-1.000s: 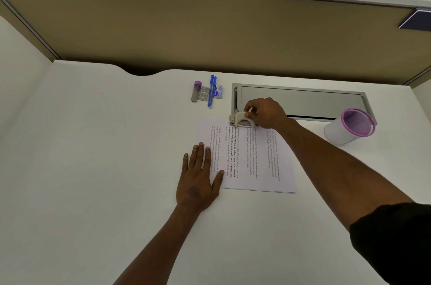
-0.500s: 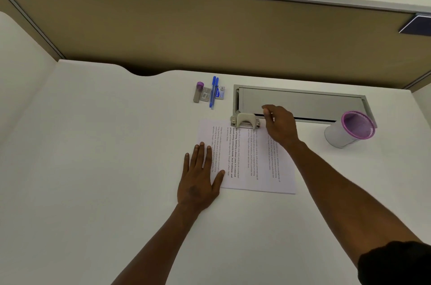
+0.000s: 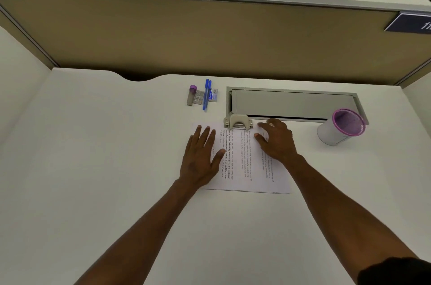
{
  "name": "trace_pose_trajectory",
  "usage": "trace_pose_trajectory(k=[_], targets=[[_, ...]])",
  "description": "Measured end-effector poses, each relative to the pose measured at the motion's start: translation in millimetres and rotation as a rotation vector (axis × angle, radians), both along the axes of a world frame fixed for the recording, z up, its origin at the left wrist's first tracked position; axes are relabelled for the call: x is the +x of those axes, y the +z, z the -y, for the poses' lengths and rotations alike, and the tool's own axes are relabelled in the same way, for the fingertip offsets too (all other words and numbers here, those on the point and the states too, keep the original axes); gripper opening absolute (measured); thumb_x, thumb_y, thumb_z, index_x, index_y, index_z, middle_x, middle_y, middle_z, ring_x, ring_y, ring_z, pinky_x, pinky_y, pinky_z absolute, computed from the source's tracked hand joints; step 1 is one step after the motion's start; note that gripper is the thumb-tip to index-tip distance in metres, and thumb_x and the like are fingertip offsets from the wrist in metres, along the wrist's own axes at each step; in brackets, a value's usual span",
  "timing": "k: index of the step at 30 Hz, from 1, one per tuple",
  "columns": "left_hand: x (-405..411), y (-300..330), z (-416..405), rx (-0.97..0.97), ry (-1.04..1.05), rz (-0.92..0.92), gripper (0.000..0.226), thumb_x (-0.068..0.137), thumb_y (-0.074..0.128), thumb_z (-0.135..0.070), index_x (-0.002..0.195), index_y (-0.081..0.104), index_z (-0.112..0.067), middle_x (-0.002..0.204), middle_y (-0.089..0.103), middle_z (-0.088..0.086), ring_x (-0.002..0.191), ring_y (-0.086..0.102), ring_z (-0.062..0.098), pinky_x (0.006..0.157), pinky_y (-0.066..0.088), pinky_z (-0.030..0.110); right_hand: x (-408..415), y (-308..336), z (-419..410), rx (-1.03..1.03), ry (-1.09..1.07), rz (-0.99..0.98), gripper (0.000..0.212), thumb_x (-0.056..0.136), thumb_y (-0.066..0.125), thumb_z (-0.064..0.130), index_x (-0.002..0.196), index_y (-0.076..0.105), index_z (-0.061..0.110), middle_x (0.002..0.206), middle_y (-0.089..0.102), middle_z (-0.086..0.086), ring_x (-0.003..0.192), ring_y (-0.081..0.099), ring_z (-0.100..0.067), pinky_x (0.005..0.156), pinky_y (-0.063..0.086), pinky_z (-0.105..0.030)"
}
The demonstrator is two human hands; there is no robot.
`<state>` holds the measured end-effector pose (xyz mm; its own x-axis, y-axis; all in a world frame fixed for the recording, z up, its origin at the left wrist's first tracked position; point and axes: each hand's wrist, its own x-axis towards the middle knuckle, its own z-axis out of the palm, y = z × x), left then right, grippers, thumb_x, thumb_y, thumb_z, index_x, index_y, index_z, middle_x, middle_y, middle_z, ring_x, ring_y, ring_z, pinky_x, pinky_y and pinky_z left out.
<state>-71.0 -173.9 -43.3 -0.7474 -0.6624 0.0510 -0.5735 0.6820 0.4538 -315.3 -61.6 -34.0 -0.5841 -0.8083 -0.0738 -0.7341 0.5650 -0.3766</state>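
We take the step in hand to be steadying the printed sheets (image 3: 242,168) at frame centre, their far edge at the hole punch (image 3: 238,121). The left hand (image 3: 200,159) lies flat on them, fingers straight and slightly apart, and the right hand (image 3: 277,142) rests beside the punch, fingers loosely spread, gripping nothing. Next, the right hand should press the lever while the left pins the paper; how far the sheets enter the slot is hidden.

Two blue pens (image 3: 206,94) lie beside a purple-capped tube (image 3: 191,95), with a purple-rimmed mesh cup (image 3: 340,127) well apart.
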Motion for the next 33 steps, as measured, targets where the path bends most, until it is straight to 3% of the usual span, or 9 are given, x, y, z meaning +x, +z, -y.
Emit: trace_pose_trajectory(k=[3,6,11,18,22,28,33], targets=[[-26,8,18,-0.029,-0.088,0.102,0.066,0.103,0.032,-0.048,0.159,0.016,-0.016,0.168,0.011,0.004,0.156,-0.002,0.022,0.125,-0.001,0.038,-2,-1,0,0.059,0.023,-0.002,0.064,0.085,0.061,0.055,0.140,0.047,0.026,0.146,0.041,-0.009,0.136,0.036,-0.029,0.108,0.032,-0.048],[-44,14,28,-0.048,-0.141,0.107,0.061,0.104,0.032,-0.042,0.158,0.020,-0.015,0.167,0.018,0.004,0.156,0.002,0.024,0.125,0.002,0.041,-5,-2,1,0.103,0.047,0.002,0.072,0.080,0.062,0.063,0.141,0.046,0.030,0.147,0.038,-0.007,0.137,0.033,-0.027,0.108,0.032,-0.047],[-57,15,32,-0.055,-0.190,0.129,0.070,0.096,0.021,-0.051,0.156,0.028,-0.016,0.165,0.024,0.003,0.156,0.007,0.027,0.126,0.001,0.047,-7,-2,-1,0.137,0.052,0.025,0.072,0.080,0.062,0.062,0.143,0.043,0.031,0.152,0.034,-0.006,0.141,0.028,-0.027,0.112,0.027,-0.046],[-56,7,29,-0.115,-0.202,0.181,0.061,0.101,0.039,-0.037,0.157,0.025,-0.018,0.165,0.024,0.002,0.156,0.006,0.027,0.124,-0.004,0.049,-5,3,0,0.143,0.046,0.052,0.074,0.077,0.065,0.063,0.140,0.045,0.031,0.152,0.034,-0.007,0.140,0.030,-0.027,0.111,0.030,-0.047],[-57,7,27,-0.119,-0.201,0.199,0.064,0.100,0.042,-0.036,0.158,0.020,-0.018,0.166,0.019,0.002,0.156,0.003,0.026,0.123,-0.008,0.048,-3,9,4,0.120,0.011,0.050,0.058,0.082,0.063,0.056,0.131,0.054,0.027,0.146,0.040,-0.007,0.136,0.036,-0.027,0.107,0.033,-0.047],[-57,7,25,-0.091,-0.204,0.207,0.071,0.098,0.047,-0.041,0.159,0.017,-0.019,0.167,0.015,0.002,0.156,0.001,0.026,0.124,-0.007,0.050,3,18,11,0.037,-0.063,-0.010,0.022,0.090,0.059,0.034,0.104,0.068,0.019,0.113,0.060,-0.007,0.113,0.050,-0.027,0.093,0.039,-0.043],[-57,6,24,-0.079,-0.199,0.216,0.072,0.097,0.045,-0.042,0.159,0.015,-0.019,0.168,0.012,0.002,0.156,-0.001,0.026,0.124,-0.006,0.050,3,21,9,-0.029,-0.061,0.142,0.014,0.090,0.062,0.024,0.100,0.071,0.019,0.104,0.072,-0.004,0.099,0.065,-0.022,0.091,0.050,-0.042]])
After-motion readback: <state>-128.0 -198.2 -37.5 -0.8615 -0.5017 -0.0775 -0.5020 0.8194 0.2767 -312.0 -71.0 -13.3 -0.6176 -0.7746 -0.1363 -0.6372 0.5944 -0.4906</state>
